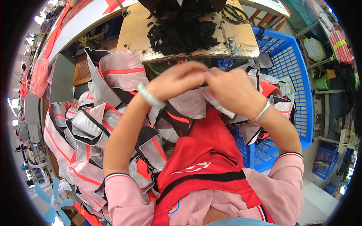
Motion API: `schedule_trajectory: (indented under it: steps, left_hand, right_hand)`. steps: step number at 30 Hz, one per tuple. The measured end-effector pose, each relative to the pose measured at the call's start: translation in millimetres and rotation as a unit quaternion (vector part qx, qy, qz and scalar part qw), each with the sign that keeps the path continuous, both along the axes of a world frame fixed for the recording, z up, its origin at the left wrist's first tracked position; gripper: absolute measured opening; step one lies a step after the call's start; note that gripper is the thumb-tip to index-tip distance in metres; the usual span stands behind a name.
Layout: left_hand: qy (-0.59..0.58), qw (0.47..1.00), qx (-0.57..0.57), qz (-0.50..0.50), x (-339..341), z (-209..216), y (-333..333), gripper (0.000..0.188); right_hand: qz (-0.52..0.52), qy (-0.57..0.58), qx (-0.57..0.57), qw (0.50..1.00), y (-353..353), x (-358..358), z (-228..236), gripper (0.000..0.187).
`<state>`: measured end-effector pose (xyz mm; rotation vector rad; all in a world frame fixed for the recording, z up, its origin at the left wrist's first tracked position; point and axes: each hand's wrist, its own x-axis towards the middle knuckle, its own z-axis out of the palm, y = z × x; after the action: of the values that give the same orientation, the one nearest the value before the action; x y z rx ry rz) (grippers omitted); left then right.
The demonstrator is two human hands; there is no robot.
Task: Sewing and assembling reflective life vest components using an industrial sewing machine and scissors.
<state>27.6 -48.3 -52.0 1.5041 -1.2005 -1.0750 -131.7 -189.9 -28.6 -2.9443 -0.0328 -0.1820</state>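
Note:
My left hand (179,80) and my right hand (234,90) meet in front of my chest, fingertips touching, fingers curled and pressed together. The left fingers are slightly smeared by motion. What they pinch, if anything, is hidden. Just below them lies a pale grey fabric piece (189,104) with dark edging, across the top of my red apron (211,139). Whether either hand grips it I cannot tell. To the left is a big heap of sewn grey-and-white fabric pieces (88,124) with black edges and red strips.
A worn wooden board (132,35) carrying a pile of black scraps (181,28) stands just beyond my hands. On the right, a blue plastic basket (301,113) holds more fabric pieces (281,94). A coiled dark cable (235,14) lies at the board's far right; a blue fan (55,204) stands lower left.

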Motion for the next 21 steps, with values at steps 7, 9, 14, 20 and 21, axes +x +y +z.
schedule_trajectory:
  steps: [7, 9, 14, 20, 21]
  left_hand:
    - [-0.097, 0.954, -0.065, 0.278, -63.0, -59.8, 43.7, 0.036]
    - [-0.122, 0.944, -0.101, 0.289, -53.8, -39.3, 44.3, 0.03]
    - [-0.247, 0.94, -0.089, 0.217, -31.0, 28.6, 43.7, 0.024]
    - [-0.282, 0.94, -0.054, 0.186, -9.4, 81.3, 45.7, 0.021]
    - [-0.299, 0.935, -0.045, 0.186, -4.3, 84.9, 43.7, 0.021]
  right_hand:
    - [-0.039, -0.03, 0.102, 0.994, -15.4, -13.5, 18.4, 0.016]
    - [-0.036, -0.04, 0.098, 0.994, -28.3, -15.3, 11.7, 0.016]
    - [-0.027, -0.084, 0.118, 0.989, -41.1, -18.3, 30.4, 0.016]
    - [-0.018, -0.064, 0.086, 0.994, -37.9, -3.9, 79.2, 0.021]
    - [-0.016, -0.069, 0.083, 0.994, -41.9, 4.1, 76.4, 0.021]
